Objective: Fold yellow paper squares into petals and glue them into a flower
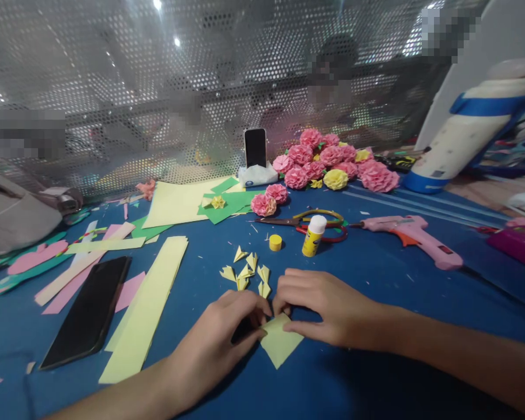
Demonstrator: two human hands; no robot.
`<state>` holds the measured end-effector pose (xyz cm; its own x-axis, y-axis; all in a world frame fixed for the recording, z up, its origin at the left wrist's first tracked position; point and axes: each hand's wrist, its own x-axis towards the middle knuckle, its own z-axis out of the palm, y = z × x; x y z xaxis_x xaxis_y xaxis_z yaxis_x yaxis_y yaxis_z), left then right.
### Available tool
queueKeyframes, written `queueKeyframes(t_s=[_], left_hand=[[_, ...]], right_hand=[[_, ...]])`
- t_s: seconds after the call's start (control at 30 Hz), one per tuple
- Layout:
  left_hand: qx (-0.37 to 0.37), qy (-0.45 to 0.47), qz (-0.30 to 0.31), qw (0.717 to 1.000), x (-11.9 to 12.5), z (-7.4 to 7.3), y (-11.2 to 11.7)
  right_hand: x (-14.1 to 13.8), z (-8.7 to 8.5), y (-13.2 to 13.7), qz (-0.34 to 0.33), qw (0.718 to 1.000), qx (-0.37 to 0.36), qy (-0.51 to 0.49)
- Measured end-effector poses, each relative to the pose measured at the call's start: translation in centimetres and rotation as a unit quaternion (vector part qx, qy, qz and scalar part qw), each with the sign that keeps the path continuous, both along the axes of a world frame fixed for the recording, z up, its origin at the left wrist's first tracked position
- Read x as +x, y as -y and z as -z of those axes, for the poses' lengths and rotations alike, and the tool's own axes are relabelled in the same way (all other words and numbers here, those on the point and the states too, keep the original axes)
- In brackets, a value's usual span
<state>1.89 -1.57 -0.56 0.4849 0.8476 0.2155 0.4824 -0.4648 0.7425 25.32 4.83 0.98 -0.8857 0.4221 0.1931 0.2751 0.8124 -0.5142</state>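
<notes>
Yellow paper square (280, 345) sits flat on the blue table (376, 274), right down front between both hands, one corner pointing at 6 o'clock. Left hand (225, 338) comes in from about 8 o'clock and is pinching the square's 10 o'clock edge between thumb and fingertips. Right hand (326, 306) comes in from 3 o'clock, fingers curled down onto the top corner and thumb lying along the 2 o'clock edge, so it's gripping the paper too. Most of the sheet pokes out below both hands.

Just beyond the fingers at 11 o'clock there's a little cluster of folded yellow pieces (247, 271). Further out at 12 to 1 o'clock: a yellow cap (275, 242), an uncapped glue bottle (314, 235) and scissors (306, 220) behind it. Pink glue gun (413, 236) lies off at 2 o'clock. Over at 9 o'clock, long yellow strips (146, 306) and a black phone (90, 312) lie side by side. Pile of pink paper flowers (332, 160) way back at 12 o'clock.
</notes>
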Motion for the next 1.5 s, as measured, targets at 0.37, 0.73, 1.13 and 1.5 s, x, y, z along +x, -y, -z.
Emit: queueKeyframes(t_s=[0.37, 0.73, 1.13, 1.5], left_hand=[[0.063, 0.016, 0.016, 0.998, -0.3, 0.4, -0.2], [0.259, -0.059, 0.129, 0.955, -1.8, -0.2, 0.8], [0.304, -0.101, 0.168, 0.932, -2.1, -0.9, 1.1], [0.313, -0.090, 0.157, 0.932, -1.9, 0.1, 1.4]], right_hand=[[0.0, 0.5, 0.4, -0.002, 1.000, 0.007, -0.021], [1.0, 0.2, -0.7, -0.136, 0.989, 0.035, -0.047], [0.8, 0.1, -0.8, -0.180, 0.982, 0.007, -0.060], [0.7, 0.1, -0.7, -0.183, 0.981, 0.004, -0.068]])
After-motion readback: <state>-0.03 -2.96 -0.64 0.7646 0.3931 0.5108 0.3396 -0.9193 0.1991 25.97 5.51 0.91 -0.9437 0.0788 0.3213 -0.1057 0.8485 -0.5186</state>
